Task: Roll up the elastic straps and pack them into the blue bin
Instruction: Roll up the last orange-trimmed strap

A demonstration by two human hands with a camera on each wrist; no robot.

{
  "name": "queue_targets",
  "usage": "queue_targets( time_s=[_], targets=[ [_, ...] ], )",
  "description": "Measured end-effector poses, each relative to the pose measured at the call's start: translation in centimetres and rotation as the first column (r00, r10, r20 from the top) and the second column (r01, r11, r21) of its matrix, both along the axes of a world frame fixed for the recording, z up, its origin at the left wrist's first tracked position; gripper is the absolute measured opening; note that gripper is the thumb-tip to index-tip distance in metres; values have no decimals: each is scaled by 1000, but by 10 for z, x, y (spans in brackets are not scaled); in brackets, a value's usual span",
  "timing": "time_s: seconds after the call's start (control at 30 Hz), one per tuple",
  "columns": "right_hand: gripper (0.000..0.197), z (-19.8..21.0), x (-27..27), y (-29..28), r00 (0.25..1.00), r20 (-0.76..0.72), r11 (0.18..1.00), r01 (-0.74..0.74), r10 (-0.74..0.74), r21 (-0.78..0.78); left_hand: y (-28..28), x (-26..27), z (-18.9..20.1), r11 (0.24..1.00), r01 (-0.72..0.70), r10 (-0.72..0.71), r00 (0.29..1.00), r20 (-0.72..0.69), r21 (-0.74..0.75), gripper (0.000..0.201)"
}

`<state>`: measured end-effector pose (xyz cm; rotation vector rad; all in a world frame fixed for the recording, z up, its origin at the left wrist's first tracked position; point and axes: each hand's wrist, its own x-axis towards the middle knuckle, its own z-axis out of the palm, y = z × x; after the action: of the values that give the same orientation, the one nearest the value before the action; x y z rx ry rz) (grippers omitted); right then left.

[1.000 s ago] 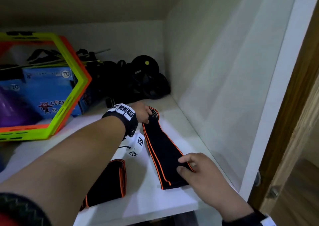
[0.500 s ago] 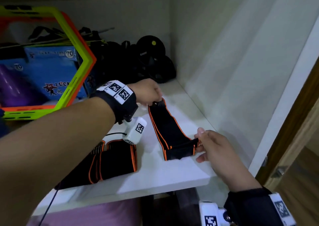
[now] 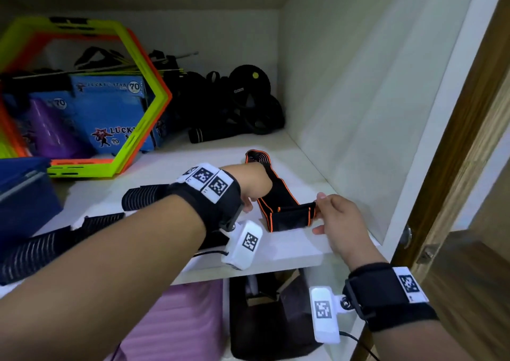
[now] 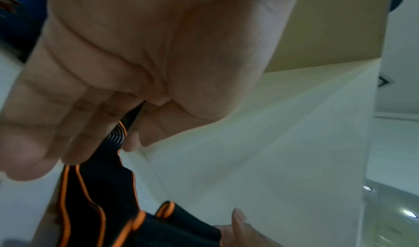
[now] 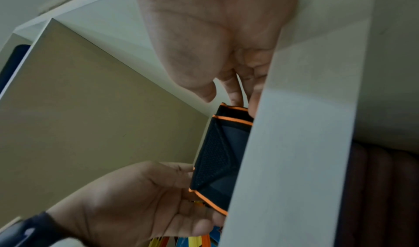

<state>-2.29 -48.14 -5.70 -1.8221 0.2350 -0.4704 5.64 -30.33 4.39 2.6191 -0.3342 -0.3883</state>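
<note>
Pinching the near end of the black-and-orange strap (image 3: 278, 200) between my right hand (image 3: 335, 220) thumb and fingers (image 5: 233, 93), I have that end turned up and folded over so the roll can begin from it. My left hand (image 3: 255, 185) grips the strap further back, thumb against fingers (image 4: 75, 143) with the cloth between them, to keep the band taut and straight; a slack band would, I judge, roll crooked. The far end lies flat on the white shelf (image 3: 289, 246), close to the cupboard's side wall, so the length can feed toward me. Two dark striped straps (image 3: 143, 199) wait beside my left forearm, unrolled. The blue bin (image 3: 26, 195) stands at the shelf's left edge, near enough to drop each roll in. Nothing is packed that I can see.
</note>
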Motion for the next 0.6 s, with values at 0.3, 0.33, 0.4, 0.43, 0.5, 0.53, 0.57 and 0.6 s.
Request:
queue_targets(
  time_s=[0.3, 0.33, 0.4, 0.43, 0.5, 0.53, 0.57, 0.6],
  targets=[
    [23, 1, 0, -10, 995, -16, 974, -96, 101, 207, -23, -33, -42, 937, -225, 238, 971, 18, -266, 16],
    [21, 0, -2, -10, 992, -14, 974, -118, 123, 192, -23, -41, -52, 892, -273, 308, 950, 42, -360, 22],
    [26, -3, -2, -11, 987, 0, 970, -156, 159, 188, -19, -50, -64, 792, -367, 419, 908, -4, -488, 34],
    [29, -4, -2, -12, 984, 11, 969, -176, 177, 172, -18, -56, -71, 762, -373, 429, 903, -20, -530, 36],
    [34, -6, -3, -13, 977, 22, 972, -214, 213, 102, -19, -66, -78, 730, -342, 420, 908, -6, -592, 37],
    [37, -7, -4, -13, 974, 27, 971, -228, 226, 71, -17, -68, -81, 745, -303, 408, 912, 46, -594, 36],
    [41, -7, -4, -12, 971, 32, 971, -237, 236, 39, -15, -72, -81, 777, -259, 385, 916, 108, -574, 32],
    [41, -6, -5, -11, 968, 36, 969, -249, 248, 6, -14, -77, -81, 817, -207, 348, 921, 174, -538, 29]
  ],
)
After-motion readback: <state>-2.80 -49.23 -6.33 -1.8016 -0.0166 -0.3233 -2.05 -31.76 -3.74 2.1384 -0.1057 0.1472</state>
